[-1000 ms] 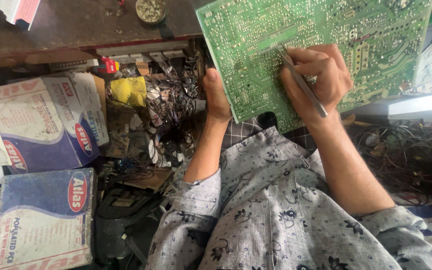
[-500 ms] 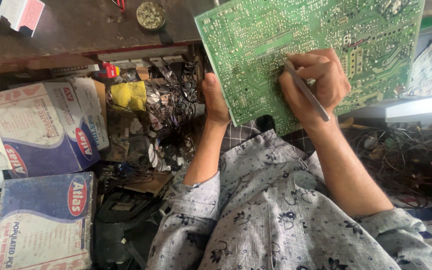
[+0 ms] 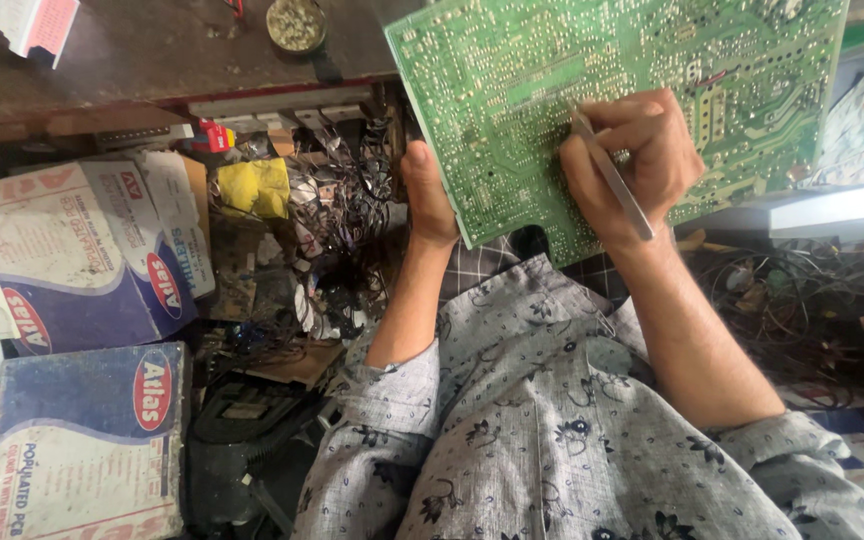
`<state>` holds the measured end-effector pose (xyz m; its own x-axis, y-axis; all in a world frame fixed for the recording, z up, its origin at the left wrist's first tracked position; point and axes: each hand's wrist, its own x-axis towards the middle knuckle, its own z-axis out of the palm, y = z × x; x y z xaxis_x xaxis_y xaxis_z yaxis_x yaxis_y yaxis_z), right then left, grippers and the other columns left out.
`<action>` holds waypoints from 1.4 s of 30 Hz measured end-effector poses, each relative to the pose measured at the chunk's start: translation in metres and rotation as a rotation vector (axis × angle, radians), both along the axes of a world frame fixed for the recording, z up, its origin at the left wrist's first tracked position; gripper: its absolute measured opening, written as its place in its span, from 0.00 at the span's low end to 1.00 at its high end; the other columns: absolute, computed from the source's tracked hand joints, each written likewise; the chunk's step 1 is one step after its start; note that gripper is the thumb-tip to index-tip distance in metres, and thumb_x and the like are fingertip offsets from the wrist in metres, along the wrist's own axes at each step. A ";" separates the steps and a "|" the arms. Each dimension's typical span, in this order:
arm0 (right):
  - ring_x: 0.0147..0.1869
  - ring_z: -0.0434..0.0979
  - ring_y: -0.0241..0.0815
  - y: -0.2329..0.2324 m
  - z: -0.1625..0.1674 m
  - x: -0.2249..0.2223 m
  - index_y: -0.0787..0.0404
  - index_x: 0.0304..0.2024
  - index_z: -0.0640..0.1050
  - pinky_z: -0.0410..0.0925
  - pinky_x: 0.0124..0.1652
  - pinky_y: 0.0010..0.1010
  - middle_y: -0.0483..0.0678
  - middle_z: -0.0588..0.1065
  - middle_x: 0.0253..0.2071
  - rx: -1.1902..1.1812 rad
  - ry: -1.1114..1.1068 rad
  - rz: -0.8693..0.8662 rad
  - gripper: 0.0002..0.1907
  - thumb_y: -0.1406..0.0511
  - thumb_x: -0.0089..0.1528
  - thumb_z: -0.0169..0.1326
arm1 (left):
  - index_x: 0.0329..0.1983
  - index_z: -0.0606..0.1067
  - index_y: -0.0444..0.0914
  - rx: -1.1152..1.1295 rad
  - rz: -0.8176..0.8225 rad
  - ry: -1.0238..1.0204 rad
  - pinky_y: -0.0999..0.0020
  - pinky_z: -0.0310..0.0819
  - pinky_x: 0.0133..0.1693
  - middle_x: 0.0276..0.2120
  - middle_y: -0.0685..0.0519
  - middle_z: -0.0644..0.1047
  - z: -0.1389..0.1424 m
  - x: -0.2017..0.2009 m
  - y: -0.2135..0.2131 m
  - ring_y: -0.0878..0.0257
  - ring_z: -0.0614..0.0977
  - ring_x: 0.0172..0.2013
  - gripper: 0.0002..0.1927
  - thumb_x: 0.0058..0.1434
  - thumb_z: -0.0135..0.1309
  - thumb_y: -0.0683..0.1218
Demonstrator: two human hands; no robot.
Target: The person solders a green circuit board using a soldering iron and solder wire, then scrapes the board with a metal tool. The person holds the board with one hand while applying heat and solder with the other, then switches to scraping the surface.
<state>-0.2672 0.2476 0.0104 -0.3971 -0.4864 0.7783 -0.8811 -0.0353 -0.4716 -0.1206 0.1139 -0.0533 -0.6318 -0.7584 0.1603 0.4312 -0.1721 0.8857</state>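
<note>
A large green circuit board [image 3: 512, 90], solder side toward me, is held up over my lap. My left hand [image 3: 427, 195] grips its lower left edge, thumb on the face. My right hand [image 3: 637, 165] rests against the board's lower middle and pinches a thin metal tool [image 3: 610, 172] like a pen, its tip touching the board's solder points. My sleeves and shirt are grey with a dark flower print.
Worn cardboard boxes [image 3: 82, 250] and another box [image 3: 82, 440] lie at the left. A heap of wires and parts [image 3: 322, 230] with a yellow piece [image 3: 252, 188] sits below a dark wooden bench [image 3: 152, 60]. Tangled black cables [image 3: 782, 290] fill the right.
The board and both hands have shifted slightly up and left in view. My right hand still works the tool on the same area of the board.
</note>
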 end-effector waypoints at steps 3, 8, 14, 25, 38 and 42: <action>0.39 0.79 0.37 -0.002 0.000 -0.001 0.63 0.38 0.70 0.72 0.32 0.26 0.52 0.81 0.42 -0.017 -0.019 -0.018 0.13 0.80 0.64 0.60 | 0.50 0.76 0.32 -0.069 0.008 -0.016 0.65 0.83 0.35 0.35 0.50 0.81 -0.003 -0.001 -0.001 0.63 0.85 0.34 0.42 0.73 0.32 0.74; 0.40 0.80 0.38 0.002 0.009 0.007 0.63 0.38 0.70 0.72 0.31 0.25 0.52 0.80 0.42 0.009 -0.065 0.008 0.13 0.80 0.64 0.60 | 0.53 0.75 0.30 -0.029 -0.005 0.002 0.66 0.80 0.36 0.38 0.49 0.81 -0.005 0.001 0.001 0.62 0.83 0.36 0.42 0.73 0.33 0.73; 0.40 0.79 0.42 0.000 0.017 0.010 0.65 0.37 0.68 0.72 0.36 0.31 0.53 0.80 0.42 0.023 -0.044 -0.024 0.14 0.81 0.62 0.60 | 0.54 0.75 0.29 -0.005 -0.003 -0.001 0.66 0.79 0.39 0.40 0.49 0.81 -0.006 0.003 0.002 0.63 0.83 0.38 0.43 0.73 0.34 0.73; 0.38 0.79 0.37 0.004 0.008 0.008 0.63 0.36 0.70 0.70 0.31 0.24 0.52 0.81 0.41 0.029 -0.081 -0.042 0.14 0.81 0.63 0.62 | 0.57 0.74 0.29 0.042 -0.012 0.000 0.65 0.81 0.42 0.44 0.47 0.81 0.002 0.004 0.003 0.61 0.84 0.41 0.42 0.73 0.35 0.73; 0.32 0.78 0.40 0.110 0.041 -0.012 0.60 0.44 0.67 0.77 0.32 0.26 0.49 0.74 0.32 -0.197 -0.967 -0.002 0.14 0.79 0.61 0.52 | 0.55 0.73 0.32 -0.299 0.170 -0.277 0.69 0.72 0.49 0.46 0.52 0.77 0.020 0.025 -0.005 0.64 0.78 0.46 0.31 0.79 0.38 0.64; 0.37 0.77 0.43 0.152 0.032 -0.019 0.61 0.44 0.69 0.72 0.35 0.26 0.50 0.73 0.36 -0.481 -1.492 0.075 0.10 0.78 0.68 0.54 | 0.43 0.76 0.31 -0.231 0.164 -0.488 0.71 0.60 0.35 0.32 0.54 0.71 0.028 0.044 -0.004 0.68 0.67 0.31 0.18 0.78 0.51 0.52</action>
<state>-0.2866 0.4000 0.0422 -0.9075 -0.3707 -0.1976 0.3626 -0.4536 -0.8141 -0.0770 0.1096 -0.0253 -0.5514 -0.8326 0.0522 -0.0335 0.0846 0.9959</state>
